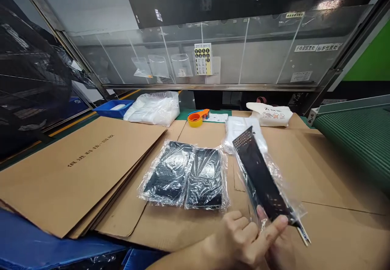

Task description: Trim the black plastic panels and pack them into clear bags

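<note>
A flat black panel (258,176) with rows of small slots tilts upward inside a clear plastic bag (276,174). Two thin pale strips (304,234) stick out past its lower right corner. My left hand (243,235) is closed at the panel's lower end, fingers curled, one digit lying across the bag's edge. Behind and below it, my right hand (282,251) grips the same end from underneath, mostly hidden by the left. To the left, two bagged black panels (170,172) (204,176) lie side by side on the cardboard-covered table (335,172).
Large cardboard sheets (85,160) are stacked at left. Along the back are a blue tray (112,108), a plastic-wrapped bundle (155,109), a tape dispenser (196,118), clear bags (240,128) and a white printed pouch (269,115). A green ribbed conveyor (356,132) borders the right.
</note>
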`<action>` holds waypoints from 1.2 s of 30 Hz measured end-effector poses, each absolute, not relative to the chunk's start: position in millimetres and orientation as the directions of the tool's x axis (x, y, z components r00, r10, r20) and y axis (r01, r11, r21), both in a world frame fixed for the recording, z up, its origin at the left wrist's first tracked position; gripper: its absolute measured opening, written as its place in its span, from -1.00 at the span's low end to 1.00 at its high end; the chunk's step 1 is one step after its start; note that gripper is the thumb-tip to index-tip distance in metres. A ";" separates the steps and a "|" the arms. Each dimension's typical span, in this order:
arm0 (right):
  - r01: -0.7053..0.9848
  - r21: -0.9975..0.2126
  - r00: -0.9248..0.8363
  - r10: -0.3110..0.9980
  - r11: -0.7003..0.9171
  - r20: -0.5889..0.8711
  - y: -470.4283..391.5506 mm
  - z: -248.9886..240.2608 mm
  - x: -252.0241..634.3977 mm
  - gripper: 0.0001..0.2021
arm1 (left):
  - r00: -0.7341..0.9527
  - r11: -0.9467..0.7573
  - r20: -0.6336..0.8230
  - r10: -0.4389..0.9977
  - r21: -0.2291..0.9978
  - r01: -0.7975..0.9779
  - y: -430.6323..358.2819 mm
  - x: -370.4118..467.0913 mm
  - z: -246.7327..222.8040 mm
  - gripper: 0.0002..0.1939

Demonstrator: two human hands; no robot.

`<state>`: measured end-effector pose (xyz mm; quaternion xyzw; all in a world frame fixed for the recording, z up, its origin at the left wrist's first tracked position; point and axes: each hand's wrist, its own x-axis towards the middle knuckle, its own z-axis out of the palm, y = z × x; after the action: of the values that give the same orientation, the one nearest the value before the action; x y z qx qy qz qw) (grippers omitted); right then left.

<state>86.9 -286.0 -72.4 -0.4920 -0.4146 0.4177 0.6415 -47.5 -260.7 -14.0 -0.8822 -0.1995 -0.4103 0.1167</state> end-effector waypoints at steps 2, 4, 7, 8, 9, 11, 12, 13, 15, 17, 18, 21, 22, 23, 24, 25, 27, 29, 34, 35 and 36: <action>0.136 -0.931 0.203 0.910 0.339 0.361 -278.5 -68.8 85.8 -0.77 | 0.476 -0.880 0.814 0.333 0.087 0.467 -265.1 -53.4 -29.3 -0.45; 0.416 -0.733 0.041 0.794 0.539 0.607 -267.8 -64.5 81.4 -0.71 | 0.331 -0.810 0.811 0.481 0.268 0.521 -269.9 -60.7 -41.9 -0.39; 0.605 -0.414 -0.157 0.611 0.681 0.776 -254.0 -59.8 65.9 -0.54 | 0.117 -0.619 0.673 0.730 0.579 0.531 -275.0 -71.8 -48.1 -0.34; 0.624 -0.341 -0.206 0.570 0.703 0.795 -251.6 -58.7 59.5 -0.52 | 0.062 -0.561 0.621 0.781 0.656 0.505 -275.3 -75.1 -47.1 -0.34; 0.638 -0.283 -0.243 0.537 0.716 0.808 -250.3 -57.8 53.3 -0.51 | 0.017 -0.517 0.578 0.816 0.717 0.468 -274.8 -78.1 -45.3 -0.34; 0.668 -0.199 -0.297 0.503 0.717 0.812 -250.2 -56.2 43.9 -0.51 | -0.085 -0.461 0.530 0.843 0.796 0.392 -271.6 -84.2 -41.1 -0.39; 0.688 -0.165 -0.323 0.501 0.707 0.803 -250.6 -55.5 41.3 -0.52 | -0.142 -0.442 0.523 0.840 0.813 0.379 -269.3 -87.4 -39.5 -0.47; 0.709 -0.130 -0.347 0.504 0.693 0.791 -250.8 -55.0 40.0 -0.53 | -0.201 -0.426 0.526 0.826 0.817 0.388 -266.8 -90.8 -38.5 -0.59; 0.752 -0.074 -0.381 0.523 0.655 0.763 -249.8 -55.0 40.3 -0.54 | -0.290 -0.406 0.573 0.767 0.782 0.472 -262.3 -97.9 -38.8 -0.83; 0.784 -0.040 -0.398 0.551 0.620 0.733 -247.0 -56.5 41.5 -0.55 | -0.313 -0.395 0.648 0.695 0.707 0.586 -259.5 -104.9 -41.8 -0.91; 0.795 -0.034 -0.399 0.564 0.606 0.723 -245.4 -57.5 41.2 -0.55 | -0.305 -0.393 0.681 0.666 0.668 0.632 -258.8 -108.1 -44.1 -0.92; 0.819 -0.035 -0.402 0.617 0.572 0.677 -240.7 -60.7 34.6 -0.51 | -0.252 -0.391 0.710 0.657 0.607 0.692 -259.8 -116.5 -51.9 -0.87; 0.826 -0.035 -0.404 0.634 0.562 0.659 -239.3 -61.7 30.4 -0.50 | -0.242 -0.388 0.678 0.694 0.635 0.668 -260.9 -119.3 -54.2 -0.85; 0.832 -0.035 -0.404 0.646 0.554 0.647 -237.9 -62.8 25.5 -0.50 | -0.243 -0.375 0.619 0.747 0.694 0.614 -262.3 -122.3 -56.1 -0.84; 0.835 -0.029 -0.407 0.651 0.550 0.641 -236.3 -64.1 20.1 -0.51 | -0.257 -0.340 0.530 0.808 0.776 0.531 -263.9 -125.6 -57.7 -0.83; 0.835 -0.021 -0.411 0.650 0.550 0.639 -234.4 -65.9 14.5 -0.52 | -0.282 -0.281 0.421 0.862 0.861 0.425 -265.7 -129.3 -58.8 -0.83; 0.818 -0.014 -0.433 0.631 0.575 0.643 -230.0 -71.2 4.2 -0.58 | -0.346 -0.130 0.193 0.918 0.972 0.198 -269.8 -137.8 -60.0 -0.75; 0.780 -0.031 -0.478 0.627 0.625 0.615 -224.9 -78.5 -3.7 -0.65 | -0.378 -0.009 0.016 0.926 1.000 0.022 -274.9 -146.7 -60.9 -0.57; 0.669 -0.102 -0.581 0.604 0.736 0.545 -218.4 -85.9 -11.4 -0.60 | -0.428 0.016 -0.005 0.904 1.000 0.021 -294.0 -158.0 -68.7 -0.51; 0.644 -0.118 -0.580 0.583 0.756 0.569 -220.4 -80.6 -11.1 -0.66 | -0.445 -0.036 0.076 0.892 0.994 0.099 -298.6 -157.4 -71.4 -0.59; 0.613 -0.135 -0.573 0.556 0.778 0.603 -224.1 -71.9 -9.7 -0.74 | -0.446 -0.100 0.180 0.877 0.975 0.197 -302.8 -155.9 -74.1 -0.67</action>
<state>-9.7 -224.1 -71.9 -0.3300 -0.8856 -0.0442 0.3237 -155.9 -302.8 -74.1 -0.4419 -0.6071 -0.5955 -0.2855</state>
